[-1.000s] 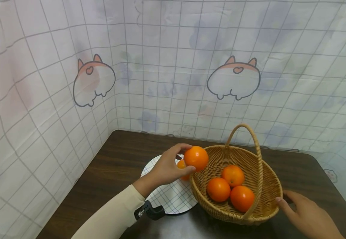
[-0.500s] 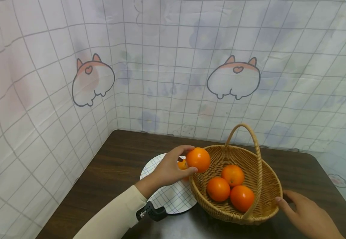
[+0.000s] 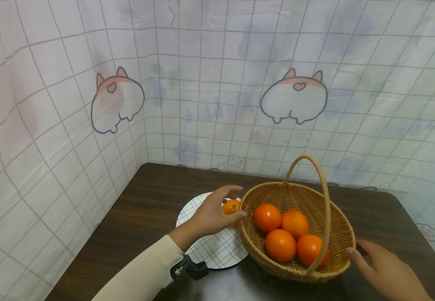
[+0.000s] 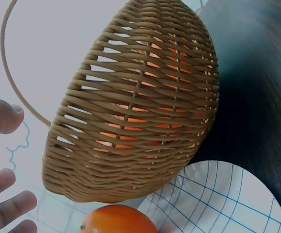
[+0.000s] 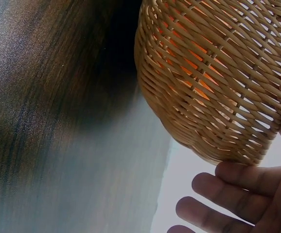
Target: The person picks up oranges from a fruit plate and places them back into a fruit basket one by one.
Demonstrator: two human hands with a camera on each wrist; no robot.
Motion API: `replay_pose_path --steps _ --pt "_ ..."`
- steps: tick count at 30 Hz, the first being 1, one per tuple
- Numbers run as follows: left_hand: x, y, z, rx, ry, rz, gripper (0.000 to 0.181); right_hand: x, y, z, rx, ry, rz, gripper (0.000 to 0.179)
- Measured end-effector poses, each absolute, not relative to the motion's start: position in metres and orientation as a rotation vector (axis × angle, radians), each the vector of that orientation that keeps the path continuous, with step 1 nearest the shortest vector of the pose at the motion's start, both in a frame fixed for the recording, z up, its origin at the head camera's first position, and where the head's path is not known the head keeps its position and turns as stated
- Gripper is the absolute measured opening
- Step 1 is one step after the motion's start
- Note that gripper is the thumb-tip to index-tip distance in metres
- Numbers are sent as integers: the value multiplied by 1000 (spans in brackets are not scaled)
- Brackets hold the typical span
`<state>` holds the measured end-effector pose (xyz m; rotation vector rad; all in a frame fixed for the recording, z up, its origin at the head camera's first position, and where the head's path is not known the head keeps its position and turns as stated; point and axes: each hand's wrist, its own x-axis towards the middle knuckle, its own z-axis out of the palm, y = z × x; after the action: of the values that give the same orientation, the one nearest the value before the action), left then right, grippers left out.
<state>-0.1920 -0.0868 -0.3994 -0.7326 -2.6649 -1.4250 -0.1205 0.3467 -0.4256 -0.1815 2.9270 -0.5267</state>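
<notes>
My left hand [image 3: 211, 215] is at the left rim of a wicker basket [image 3: 264, 261], thumb and fingers spread apart with nothing between them. Several oranges [image 3: 280, 245] lie together inside the basket. Another orange [image 4: 118, 221] is on a round white plate with a blue grid [image 4: 218, 194], partly hidden behind the left hand in the head view. At the basket's right end, my right hand [image 3: 388, 269] pinches the rim, the thumb above and a finger [image 5: 250, 177] against the outer side; its other fingers extend past the weave.
The basket's arched handle [image 3: 324, 200] rises over the oranges. Everything stands on a dark wooden table [image 3: 134, 209], with a grid-patterned white curtain [image 3: 209, 83] behind and to the left. The basket's left side overlaps the plate in the head view.
The orange that the left hand held has been let go and is now in the basket with the others, which have shifted slightly. The right hand stays at the rim.
</notes>
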Motion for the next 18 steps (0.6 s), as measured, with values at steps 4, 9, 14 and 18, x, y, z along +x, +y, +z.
replay_pose_path --steps 4,9,14,18 --pt "-194 -90 -404 -741 -2650 -1396 64 -121 348 -427 -184 2937 -524 72" --pt "-196 -95 -412 -755 -2625 -1369 62 -122 349 -428 -163 2925 -521 76" --pt "-198 -102 -419 -746 -2617 -1386 62 -121 348 -429 -168 2941 -512 76" --pt "-197 -108 -422 -720 -2631 -1398 62 -121 348 -429 -169 2935 -504 75"
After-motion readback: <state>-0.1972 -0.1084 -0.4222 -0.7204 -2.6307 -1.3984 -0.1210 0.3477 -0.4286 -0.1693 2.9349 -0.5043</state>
